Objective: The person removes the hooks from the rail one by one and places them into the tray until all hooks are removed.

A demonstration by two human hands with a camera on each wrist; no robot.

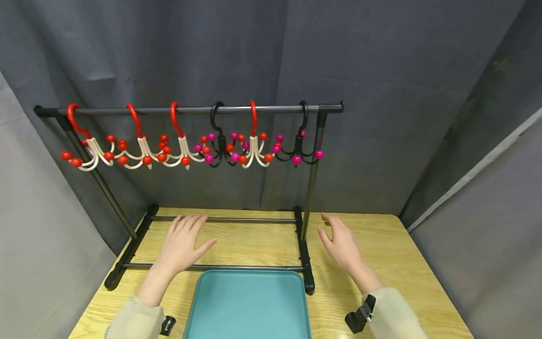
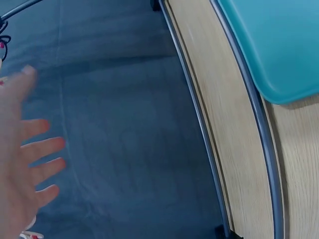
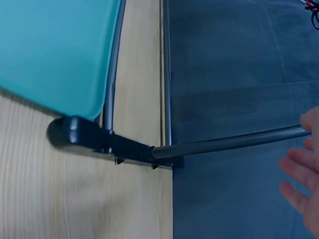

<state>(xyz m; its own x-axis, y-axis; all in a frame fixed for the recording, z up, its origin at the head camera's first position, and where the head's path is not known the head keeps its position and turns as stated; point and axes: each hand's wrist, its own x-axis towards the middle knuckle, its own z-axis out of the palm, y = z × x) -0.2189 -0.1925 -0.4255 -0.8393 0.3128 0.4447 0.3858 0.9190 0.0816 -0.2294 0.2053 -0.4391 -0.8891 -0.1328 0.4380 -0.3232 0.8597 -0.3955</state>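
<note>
My left hand (image 1: pixel 182 242) hovers over the lower part of a black metal rack (image 1: pixel 182 111), fingers spread and holding nothing. To the right of the rack's right post, my right hand (image 1: pixel 340 242) is raised with its fingers loosely extended, also holding nothing. From the rack's top bar hang several small hook hangers with ball-tipped prongs. Most are white with red hooks and red balls, such as the leftmost hanger (image 1: pixel 96 153). Two are black with magenta balls: one middle hanger (image 1: pixel 221 146) and one right-end hanger (image 1: pixel 298 146).
A teal tray (image 1: pixel 250 301) lies on the wooden table (image 1: pixel 372 263) in front of the rack, near its lower front bar (image 1: pixel 211 267). Grey curtains (image 1: pixel 360 117) close off the back and both sides. Black straps with small devices sit at both wrists.
</note>
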